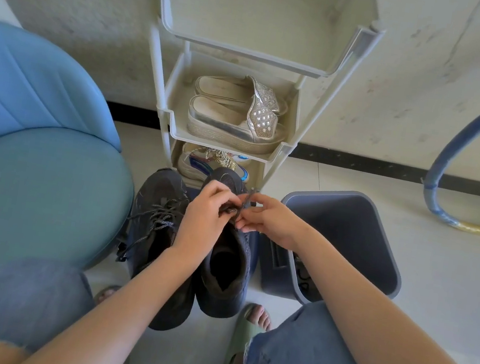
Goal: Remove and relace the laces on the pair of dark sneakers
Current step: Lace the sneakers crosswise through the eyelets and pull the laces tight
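Dark sneakers, pair, on the floor side by side under both forearms, between the knees, toes toward the shoe rack (227, 136). Left sneaker (157, 225) just left of the left hand (202, 216); still laced, lace loose and tangled across the tongue. Right sneaker (227, 261) directly below both hands; mouth open, no lace visible in the rear eyelets. Blue chair (33, 157) well left of the left hand, seat edge touching or nearly touching the left sneaker. Grey bin (348, 238) tipped on its side, just right of the right wrist. Blue hoop (442, 156) far right, against the wall.

Left hand curled, fingertips pinching the lace (241, 205) at the forward eyelets of the right sneaker. Right hand (270, 220) likewise closed on the same lace, fingers pinched against those of the left. Lace end short and dark, standing up between the two hands.

Step judged in hand: working the lace at the toe-end eyelets of the right sneaker; removal or rethreading not determinable. Next move judged to need a firm pinch on the lace tip, a straight pull through the eyelet, and the shoe held steady against that pull.

Room: open floor only toward the body, between the feet. Rack edge close ahead of the fingertips; bin rim close beside the right forearm; chair hemming the left side. Long lace pulls best directed upward or toward the body.
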